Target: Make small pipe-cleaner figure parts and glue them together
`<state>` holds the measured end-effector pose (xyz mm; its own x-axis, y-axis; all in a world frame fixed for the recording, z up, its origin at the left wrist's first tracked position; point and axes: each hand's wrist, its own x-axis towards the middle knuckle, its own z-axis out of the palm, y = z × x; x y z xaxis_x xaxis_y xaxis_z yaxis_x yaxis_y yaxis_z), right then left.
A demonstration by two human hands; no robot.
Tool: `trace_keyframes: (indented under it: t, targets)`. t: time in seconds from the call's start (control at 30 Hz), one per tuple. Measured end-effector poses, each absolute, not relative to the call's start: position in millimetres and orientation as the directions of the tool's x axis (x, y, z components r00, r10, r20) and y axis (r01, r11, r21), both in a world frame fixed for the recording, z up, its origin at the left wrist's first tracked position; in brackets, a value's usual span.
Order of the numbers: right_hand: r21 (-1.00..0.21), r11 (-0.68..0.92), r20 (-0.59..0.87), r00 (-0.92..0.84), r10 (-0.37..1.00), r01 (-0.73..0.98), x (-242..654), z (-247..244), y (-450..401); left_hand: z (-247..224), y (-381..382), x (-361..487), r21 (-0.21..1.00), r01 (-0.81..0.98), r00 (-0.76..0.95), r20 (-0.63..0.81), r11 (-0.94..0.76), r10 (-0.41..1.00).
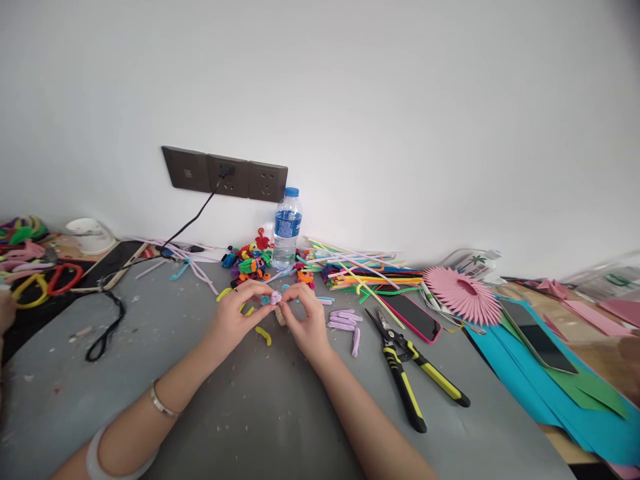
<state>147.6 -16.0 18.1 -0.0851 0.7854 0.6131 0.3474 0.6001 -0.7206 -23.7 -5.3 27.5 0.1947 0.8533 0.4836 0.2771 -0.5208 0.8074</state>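
Between the fingertips of both hands is a small bent piece of lilac pipe cleaner (276, 298), with a bit of blue beside it. My left hand (239, 308) pinches it from the left, and my right hand (306, 319) pinches it from the right. Both are raised a little over the grey mat (260, 413). Short lilac pipe cleaner pieces (343, 321) lie just right of my right hand. A yellow pipe cleaner piece (263, 335) rests below my left hand. The fingers partly hide the held piece.
Yellow-and-black pruning shears (410, 363) lie open at the right, near a phone (413, 317). Behind the hands stand a water bottle (287, 233) and a heap of pipe cleaners (370, 270). A black cable (193, 220) runs from the wall socket. Scissors (64, 279) lie far left.
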Motion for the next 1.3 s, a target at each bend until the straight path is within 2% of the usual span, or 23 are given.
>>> trace_keyframes:
  t: [0.2, 0.5, 0.73, 1.1, 1.3]
  targets:
    - [-0.725, 0.609, 0.617, -0.09, 0.782, 0.32, 147.2, 20.6, -16.6, 28.7, -6.1, -23.0, 0.832, 0.266, 0.175, 0.455, -0.487, 0.873]
    - [-0.736, 0.601, 0.608, -0.088, 0.789, 0.311, 147.7, 17.0, -16.8, 28.5, -4.7, -26.9, 0.793, 0.31, 0.171, 0.496, -0.525, 0.851]
    - [-0.728, 0.613, 0.623, -0.078, 0.778, 0.306, 147.4, 20.8, -17.5, 31.6, -4.2, -28.5, 0.784, 0.277, 0.173, 0.528, -0.556, 0.831]
    - [-0.717, 0.624, 0.63, -0.095, 0.771, 0.309, 148.8, 18.0, -16.0, 34.8, -5.0, -28.8, 0.757, 0.372, 0.188, 0.506, -0.538, 0.842]
    - [-0.715, 0.63, 0.636, -0.093, 0.766, 0.304, 147.9, 18.0, -17.2, 37.1, -6.4, -26.3, 0.723, 0.376, 0.212, 0.542, -0.58, 0.813]
